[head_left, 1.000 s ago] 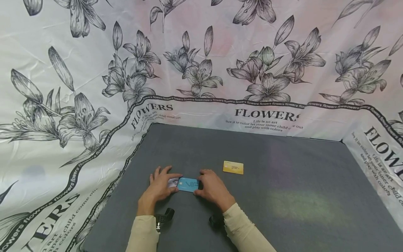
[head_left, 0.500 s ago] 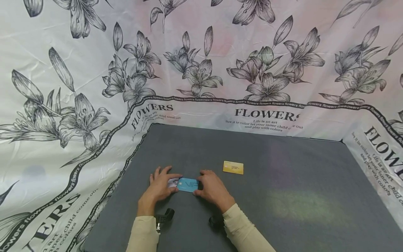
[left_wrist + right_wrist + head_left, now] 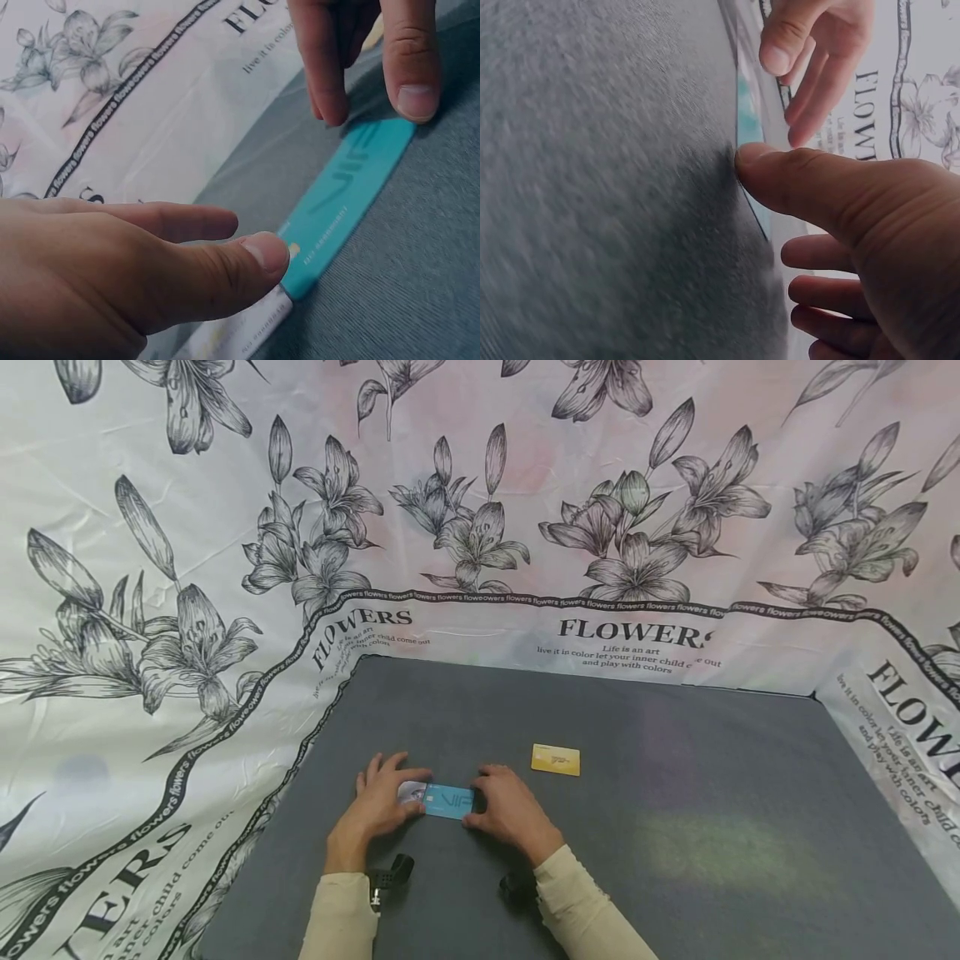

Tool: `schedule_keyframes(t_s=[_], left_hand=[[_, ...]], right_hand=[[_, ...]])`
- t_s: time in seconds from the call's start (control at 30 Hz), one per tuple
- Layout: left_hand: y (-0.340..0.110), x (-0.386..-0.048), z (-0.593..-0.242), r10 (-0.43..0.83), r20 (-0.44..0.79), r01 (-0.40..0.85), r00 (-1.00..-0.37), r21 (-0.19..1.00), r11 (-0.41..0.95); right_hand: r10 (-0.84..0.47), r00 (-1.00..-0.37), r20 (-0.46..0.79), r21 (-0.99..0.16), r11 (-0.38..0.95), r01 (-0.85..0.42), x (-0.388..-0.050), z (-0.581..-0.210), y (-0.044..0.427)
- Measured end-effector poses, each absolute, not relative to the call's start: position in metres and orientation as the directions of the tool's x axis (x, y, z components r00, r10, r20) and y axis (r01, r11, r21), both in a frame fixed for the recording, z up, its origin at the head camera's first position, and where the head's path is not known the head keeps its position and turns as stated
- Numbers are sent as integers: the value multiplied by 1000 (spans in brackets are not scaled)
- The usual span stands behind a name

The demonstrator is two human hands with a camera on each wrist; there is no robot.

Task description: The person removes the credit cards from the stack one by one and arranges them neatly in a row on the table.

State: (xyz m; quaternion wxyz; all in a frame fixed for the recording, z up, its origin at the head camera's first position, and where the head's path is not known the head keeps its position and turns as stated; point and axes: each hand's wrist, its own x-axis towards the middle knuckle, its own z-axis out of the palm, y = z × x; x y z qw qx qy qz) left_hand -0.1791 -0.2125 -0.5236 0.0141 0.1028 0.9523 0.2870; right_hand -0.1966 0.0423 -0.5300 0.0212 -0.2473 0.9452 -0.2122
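A light blue card [image 3: 449, 802] printed VIP lies on the dark table, end to end with a whitish printed card [image 3: 411, 792] on its left. The left hand [image 3: 377, 802] holds the whitish card between thumb and index finger at its long edges; its thumb is by the seam in the left wrist view, and the palm side hides the card's left part. At the far end, the right hand [image 3: 510, 806] pinches the blue card's right end by its edges with thumb and index finger. In the right wrist view the blue card [image 3: 747, 112] shows only as a thin slanted strip.
A yellow card [image 3: 556, 760] lies flat beyond the right hand, touching nothing. The dark grey table [image 3: 712, 777] is bordered at the back and sides by a white curtain [image 3: 480, 493] with flower prints. Black wrist cameras [image 3: 392, 872] hang under the wrists.
Both hands stay nearly in place. The blue card has shifted very slightly to the right, and the left hand a touch to the left, so slightly more of the whitish card shows.
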Motion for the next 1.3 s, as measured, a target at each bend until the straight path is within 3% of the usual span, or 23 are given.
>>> schedule_keyframes(t_s=[0.33,0.57,1.3], left_hand=[[-204,-196,-516,245,89,253,-965,552,795],[-179,-206,-492,260,31,239,-965,514,824],[-111,-239,-476,359,85,352,-930,491,797]], right_hand=[[-435,-897,80,-428,798,-425,-202,-518,61],[-382,-918,111,-435,812,-390,-212,-509,80],[-255,-957,137,-493,820,-290,-236,-482,151]])
